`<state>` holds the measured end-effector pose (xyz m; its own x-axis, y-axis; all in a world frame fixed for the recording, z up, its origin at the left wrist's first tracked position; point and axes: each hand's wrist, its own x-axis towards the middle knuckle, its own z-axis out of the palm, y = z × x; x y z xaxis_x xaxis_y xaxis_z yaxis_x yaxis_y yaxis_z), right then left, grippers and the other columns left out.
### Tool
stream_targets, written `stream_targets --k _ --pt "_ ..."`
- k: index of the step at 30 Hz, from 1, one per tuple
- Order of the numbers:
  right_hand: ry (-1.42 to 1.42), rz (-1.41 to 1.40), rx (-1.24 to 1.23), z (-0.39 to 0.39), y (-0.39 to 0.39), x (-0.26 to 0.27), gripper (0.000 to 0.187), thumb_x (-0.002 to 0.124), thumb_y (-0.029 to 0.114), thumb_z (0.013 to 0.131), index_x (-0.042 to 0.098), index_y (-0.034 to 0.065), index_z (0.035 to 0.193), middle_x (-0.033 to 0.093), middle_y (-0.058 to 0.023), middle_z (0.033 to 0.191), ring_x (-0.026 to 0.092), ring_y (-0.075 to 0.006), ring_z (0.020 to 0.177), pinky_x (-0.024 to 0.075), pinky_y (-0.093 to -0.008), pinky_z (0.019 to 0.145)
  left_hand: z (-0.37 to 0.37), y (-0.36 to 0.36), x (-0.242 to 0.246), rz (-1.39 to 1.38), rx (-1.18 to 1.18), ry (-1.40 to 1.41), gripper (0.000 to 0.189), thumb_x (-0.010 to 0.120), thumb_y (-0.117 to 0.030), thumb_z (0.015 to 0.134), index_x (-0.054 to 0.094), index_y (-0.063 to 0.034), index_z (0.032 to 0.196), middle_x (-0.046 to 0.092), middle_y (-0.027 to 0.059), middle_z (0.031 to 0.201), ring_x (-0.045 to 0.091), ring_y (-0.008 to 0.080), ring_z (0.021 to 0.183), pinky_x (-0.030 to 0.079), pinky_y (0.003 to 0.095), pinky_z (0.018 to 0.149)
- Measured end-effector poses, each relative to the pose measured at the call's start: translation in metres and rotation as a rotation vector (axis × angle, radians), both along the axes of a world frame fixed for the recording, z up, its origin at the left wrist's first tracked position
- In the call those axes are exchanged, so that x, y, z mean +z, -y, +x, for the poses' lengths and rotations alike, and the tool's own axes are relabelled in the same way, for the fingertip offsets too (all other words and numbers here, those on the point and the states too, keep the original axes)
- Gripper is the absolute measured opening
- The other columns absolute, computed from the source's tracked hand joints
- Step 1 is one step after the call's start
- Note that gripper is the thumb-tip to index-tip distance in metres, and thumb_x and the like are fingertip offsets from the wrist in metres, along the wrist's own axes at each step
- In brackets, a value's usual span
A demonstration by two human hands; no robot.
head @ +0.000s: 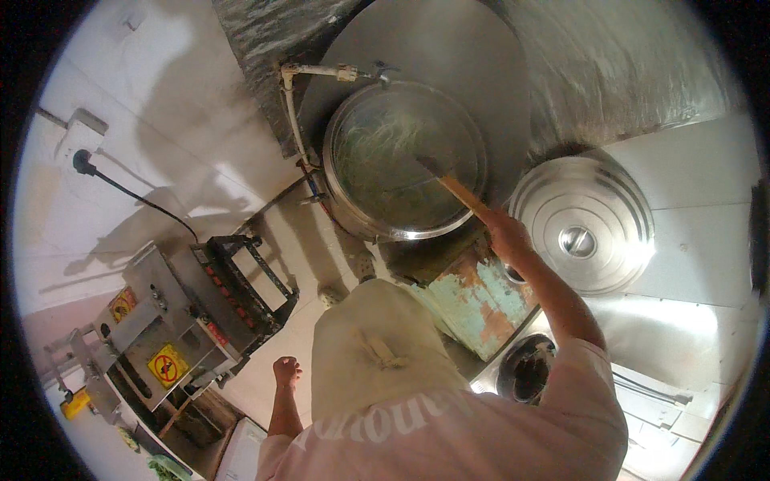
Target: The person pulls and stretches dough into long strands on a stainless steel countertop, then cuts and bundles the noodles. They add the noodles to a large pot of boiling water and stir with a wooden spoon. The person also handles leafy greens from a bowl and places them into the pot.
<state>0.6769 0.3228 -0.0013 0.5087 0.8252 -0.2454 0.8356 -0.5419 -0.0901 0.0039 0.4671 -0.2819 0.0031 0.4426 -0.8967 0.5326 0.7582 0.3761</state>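
My right hand [507,231] grips a wooden stick or paddle [462,192], whose darker far end dips into a large round metal pot [415,233]. The pot holds cloudy liquid [391,180] with pale strands, perhaps noodles or foam, near its far side. Vapour hangs over it. My left hand [287,371] hangs low at my left side with its fingers curled; nothing can be seen in it. A pale apron [367,337] covers my front.
A pipe with a tap [331,71] reaches over the pot's far rim. Right of the pot leans or lies a round metal lid [577,210]. A worn green-painted panel [475,300] is nearer me. At left are a metal machine [168,337] with warning stickers and a black power cable [141,195].
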Motion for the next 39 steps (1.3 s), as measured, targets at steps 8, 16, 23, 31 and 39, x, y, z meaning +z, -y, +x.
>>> stream_targets --k 8,16,23,31,39 --pt "0.014 -0.166 -0.065 0.017 -0.023 -0.012 0.081 0.062 0.004 0.087 0.038 0.0329 0.158 0.065 -0.0251 0.113 0.069 -0.0461 0.093 0.0564 -0.0567 0.077 -0.002 -0.001 -0.007 -0.031 -0.027 -0.007 0.009 0.063 -0.017 0.096 0.065 -0.0093 0.094 0.066 0.0042 0.076 0.064 0.0163 0.056 0.047 0.0323 0.045" --pt "-0.076 0.247 -0.413 -0.026 -0.038 -0.056 0.058 0.059 0.004 0.087 0.061 0.02 0.142 0.069 -0.0276 0.104 0.07 -0.0472 0.096 0.057 -0.0557 0.075 -0.02 -0.007 -0.006 0.048 0.076 0.053 0.008 0.063 -0.017 0.096 0.066 -0.0087 0.096 0.066 0.0039 0.077 0.065 0.0174 0.057 0.047 0.0305 0.047" --pt "-0.581 0.171 -0.629 -0.045 -0.017 -0.046 0.059 0.057 0.003 0.087 0.063 0.0241 0.142 0.071 -0.0267 0.101 0.072 -0.0378 0.078 0.0571 -0.0503 0.069 -0.02 0.005 -0.007 0.028 -0.015 0.006 0.008 0.066 -0.016 0.096 0.064 -0.009 0.095 0.064 0.0026 0.075 0.064 0.0172 0.056 0.045 0.0312 0.045" --pt "-0.362 0.341 -0.655 -0.078 0.0 -0.061 0.065 0.064 -0.002 0.085 0.057 0.0134 0.147 0.071 -0.02 0.087 0.067 -0.0282 0.058 0.0537 -0.0433 0.053 -0.028 -0.002 -0.005 0.106 0.007 0.004 0.008 0.066 -0.015 0.094 0.063 -0.0074 0.094 0.063 0.0033 0.074 0.062 0.0164 0.053 0.044 0.0311 0.043" --pt "-0.784 0.266 -0.791 -0.086 -0.016 -0.061 0.055 0.06 0.0 0.09 0.059 0.0124 0.144 0.067 -0.0109 0.078 0.058 -0.0166 0.05 0.0401 -0.0331 0.04 -0.063 -0.002 -0.035 -0.166 0.12 0.29 0.013 0.062 -0.015 0.094 0.063 -0.0089 0.083 0.06 0.0031 0.07 0.063 0.018 0.054 0.044 0.0323 0.043"
